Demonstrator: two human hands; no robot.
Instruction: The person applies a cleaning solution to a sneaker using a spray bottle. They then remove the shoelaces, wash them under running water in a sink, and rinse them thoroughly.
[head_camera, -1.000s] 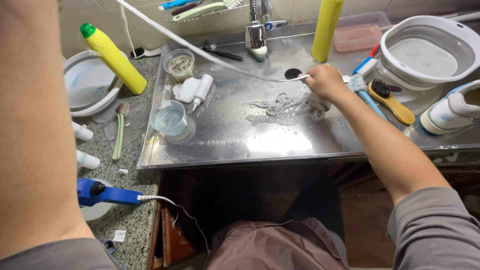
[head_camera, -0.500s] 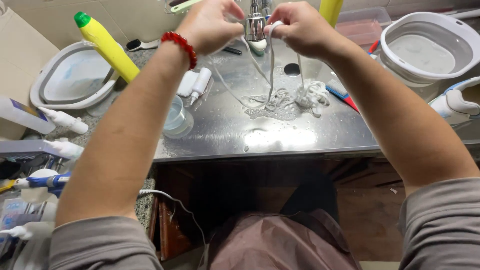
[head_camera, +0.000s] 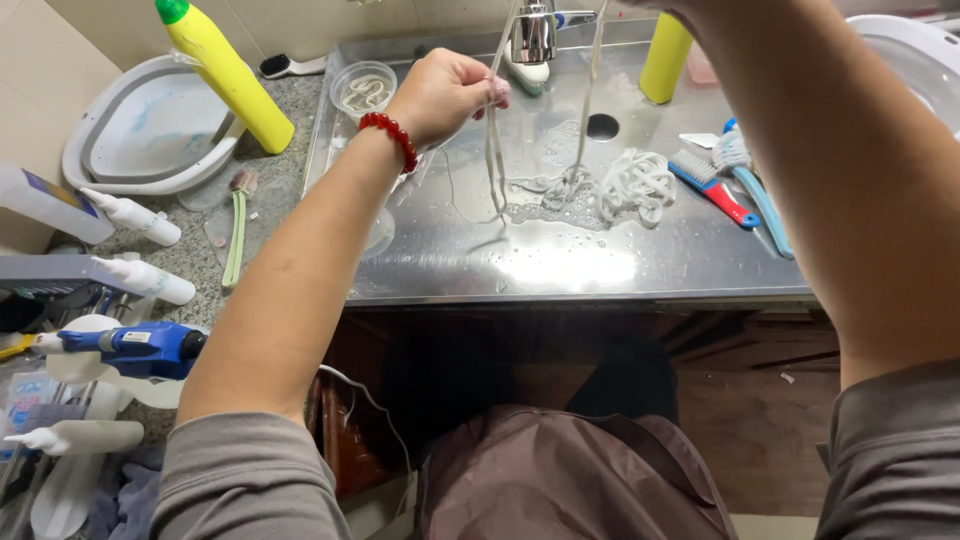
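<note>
My left hand (head_camera: 445, 95), with a red bead bracelet on the wrist, is closed around a wet white lace (head_camera: 493, 150) that hangs down to the steel sink tray (head_camera: 560, 270). A second strand (head_camera: 588, 90) runs up past the faucet (head_camera: 533, 35) to the top edge. Only my right forearm (head_camera: 820, 150) shows; the hand itself is cut off above the frame. Both strands end in a soapy heap of white laces (head_camera: 630, 185) beside the drain hole (head_camera: 602, 126).
Red and blue brushes (head_camera: 735, 190) lie right of the heap. Yellow bottles stand at back left (head_camera: 225, 75) and back centre (head_camera: 665, 55). A clear tub of laces (head_camera: 362, 90), white basins (head_camera: 150, 130) (head_camera: 920, 50), a green toothbrush (head_camera: 235, 235), squeeze bottles and a blue tool (head_camera: 130, 345) surround the tray.
Both hands met at the faucet half a second ago. Since then my left hand has come down and left along the lace, and my right hand has risen out of view.
</note>
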